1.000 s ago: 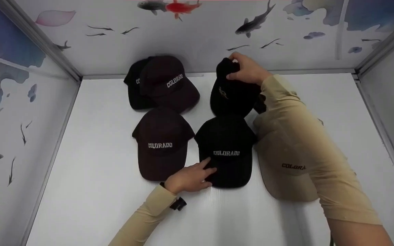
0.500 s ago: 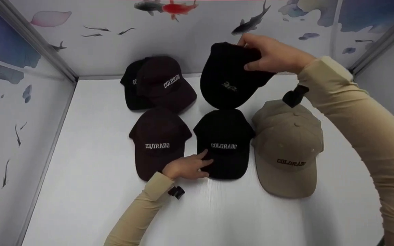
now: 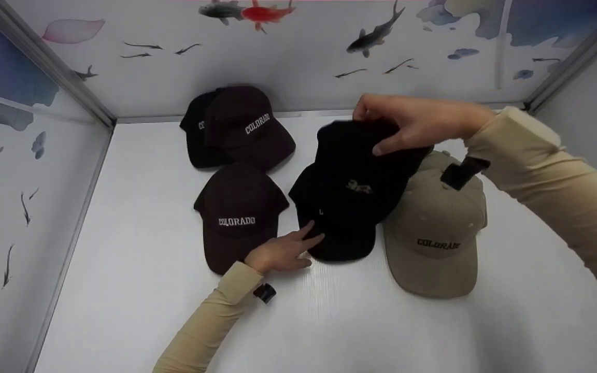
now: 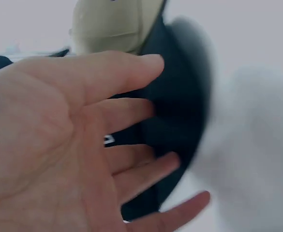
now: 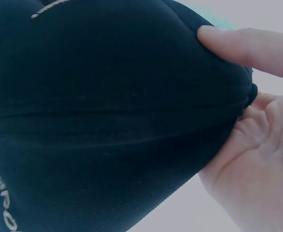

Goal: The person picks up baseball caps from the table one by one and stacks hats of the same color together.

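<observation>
In the head view my right hand (image 3: pixel 423 120) pinches the back edge of a black baseball cap (image 3: pixel 366 166) with a small pale emblem. The right wrist view shows my thumb (image 5: pixel 243 48) on the outside of this cap's dark fabric. It overlaps another black baseball cap (image 3: pixel 342 246), hiding nearly all of that one's lettering. At the left side of the lower cap's brim lies my left hand (image 3: pixel 280 253), its fingers extended. In the left wrist view those spread fingers (image 4: pixel 131 159) lie over the dark brim (image 4: pixel 182 92).
A maroon COLORADO cap (image 3: pixel 239 197) lies left of the black one, a beige COLORADO cap (image 3: pixel 436 269) to the right. Farther back, another maroon cap (image 3: pixel 241 109) overlaps a black cap (image 3: pixel 200 147) near the back wall (image 3: pixel 309 77).
My right hand has lifted the emblem cap from the back, tilted it, and brought it forward over the black COLORADO cap. My left hand has stayed at the brim.
</observation>
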The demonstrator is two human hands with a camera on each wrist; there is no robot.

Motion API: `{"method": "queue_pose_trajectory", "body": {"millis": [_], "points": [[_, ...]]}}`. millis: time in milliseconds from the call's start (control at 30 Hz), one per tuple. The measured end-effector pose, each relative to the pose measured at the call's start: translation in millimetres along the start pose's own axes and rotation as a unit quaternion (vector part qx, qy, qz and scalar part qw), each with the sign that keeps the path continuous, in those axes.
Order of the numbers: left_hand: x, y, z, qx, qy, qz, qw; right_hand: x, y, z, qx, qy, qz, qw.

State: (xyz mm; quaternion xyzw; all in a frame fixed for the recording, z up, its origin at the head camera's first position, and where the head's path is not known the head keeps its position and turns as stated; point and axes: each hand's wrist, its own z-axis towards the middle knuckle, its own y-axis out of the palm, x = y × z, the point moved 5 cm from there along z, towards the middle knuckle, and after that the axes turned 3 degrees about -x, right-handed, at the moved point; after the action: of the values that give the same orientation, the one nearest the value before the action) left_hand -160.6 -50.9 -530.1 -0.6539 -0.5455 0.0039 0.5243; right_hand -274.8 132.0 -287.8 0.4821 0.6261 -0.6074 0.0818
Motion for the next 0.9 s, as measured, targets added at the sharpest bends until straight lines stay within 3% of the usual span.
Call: {"method": "queue_pose_trajectory", "body": {"millis": [200,333,533,600,700,800,900], "points": [[-5.2,0.4,-7.3,0.045,0.035,0.033,0.9978,14,46,13,-0.085,-0.016,0.054,0.995],[-7.1,-0.7,-15.5,0.070,0.037,0.066,0.9947,31,67,26,-0.109,-0.015,0.090,0.990],[-1.7,-1.1,-23.1,0.107,0.032,0.101,0.9885,67,86,45,-0.113,0.028,0.130,0.985],[2.8,-2.7,-24.0,0.127,0.042,0.106,0.9852,76,87,51,-0.099,0.025,0.114,0.988],[9.5,-3.8,-23.9,0.140,0.070,0.095,0.9831,85,84,60,-0.063,0.014,0.046,0.997],[12.5,-0.9,-21.3,0.131,0.088,0.083,0.9838,93,85,67,-0.022,0.019,-0.026,0.999],[11.7,3.4,-17.6,0.121,0.085,0.093,0.9846,103,90,71,0.011,0.053,-0.072,0.996]]}}
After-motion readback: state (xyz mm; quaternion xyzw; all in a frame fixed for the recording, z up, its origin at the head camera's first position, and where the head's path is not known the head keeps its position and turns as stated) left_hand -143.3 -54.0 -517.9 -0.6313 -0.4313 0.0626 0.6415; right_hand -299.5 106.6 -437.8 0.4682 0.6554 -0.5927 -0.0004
